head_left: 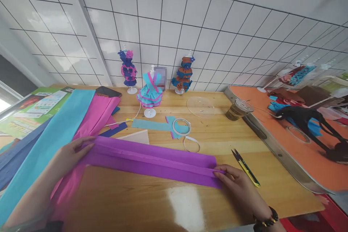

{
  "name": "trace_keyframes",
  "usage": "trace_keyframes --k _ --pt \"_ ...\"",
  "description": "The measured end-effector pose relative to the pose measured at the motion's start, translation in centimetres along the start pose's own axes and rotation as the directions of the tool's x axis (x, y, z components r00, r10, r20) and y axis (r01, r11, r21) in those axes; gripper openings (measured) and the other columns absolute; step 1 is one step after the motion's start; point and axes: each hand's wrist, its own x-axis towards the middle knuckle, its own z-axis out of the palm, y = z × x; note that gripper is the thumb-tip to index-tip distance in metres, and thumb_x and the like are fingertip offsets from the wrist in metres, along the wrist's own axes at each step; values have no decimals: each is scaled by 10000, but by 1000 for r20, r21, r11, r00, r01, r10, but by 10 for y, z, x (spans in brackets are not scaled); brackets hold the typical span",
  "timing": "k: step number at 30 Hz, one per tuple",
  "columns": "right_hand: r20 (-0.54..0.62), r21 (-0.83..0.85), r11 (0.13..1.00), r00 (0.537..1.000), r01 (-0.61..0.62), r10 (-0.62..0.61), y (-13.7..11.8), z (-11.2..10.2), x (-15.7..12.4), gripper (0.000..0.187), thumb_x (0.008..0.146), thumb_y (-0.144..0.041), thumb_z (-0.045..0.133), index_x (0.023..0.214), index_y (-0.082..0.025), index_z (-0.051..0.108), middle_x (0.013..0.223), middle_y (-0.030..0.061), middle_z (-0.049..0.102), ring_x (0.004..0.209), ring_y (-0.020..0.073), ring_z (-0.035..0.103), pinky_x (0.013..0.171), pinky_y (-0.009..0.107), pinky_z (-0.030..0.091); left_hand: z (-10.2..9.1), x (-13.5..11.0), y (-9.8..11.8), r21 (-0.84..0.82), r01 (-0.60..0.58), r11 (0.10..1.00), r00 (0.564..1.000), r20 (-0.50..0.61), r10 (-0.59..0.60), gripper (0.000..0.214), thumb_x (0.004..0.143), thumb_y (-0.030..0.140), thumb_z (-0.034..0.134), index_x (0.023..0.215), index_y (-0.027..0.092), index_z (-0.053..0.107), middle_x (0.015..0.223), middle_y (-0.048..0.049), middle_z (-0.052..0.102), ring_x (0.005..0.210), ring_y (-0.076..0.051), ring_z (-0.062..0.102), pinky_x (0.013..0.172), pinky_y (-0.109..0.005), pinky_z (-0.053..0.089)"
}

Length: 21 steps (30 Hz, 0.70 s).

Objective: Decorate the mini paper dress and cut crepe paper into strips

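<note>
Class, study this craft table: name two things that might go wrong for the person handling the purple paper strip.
1. The left hand and right hand press only the ends of the folded purple crepe paper strip, so its unsupported middle may shift or crease unevenly.
2. The yellow thread snips lie close beside the right hand, blades towards the strip; a sideways sweep might nick the paper or a finger.
</note>
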Motion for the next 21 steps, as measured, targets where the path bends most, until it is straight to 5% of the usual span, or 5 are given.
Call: trace_keyframes --k 6,21 --pt "-122 90 996 992 0 11 12 6 -1 297 804 -449 515 792 -192 662 822 57 692 778 182 635 718 257 518 1 0 0 7 7 1000 1000 -22 -7 489 748 554 494 1120 247 573 1168 0 620 1051 -247 563 920 -347 416" --pt "-114 90 996 993 29 -18 4 1 -4 304 799 -440 536 828 -191 706 922 95 707 889 217 648 797 304 522 2 1 1 22 54 998 998 -38 -53 447 740 538 517 1094 276 597 1131 42 639 1019 -229 590 916 -321 429"
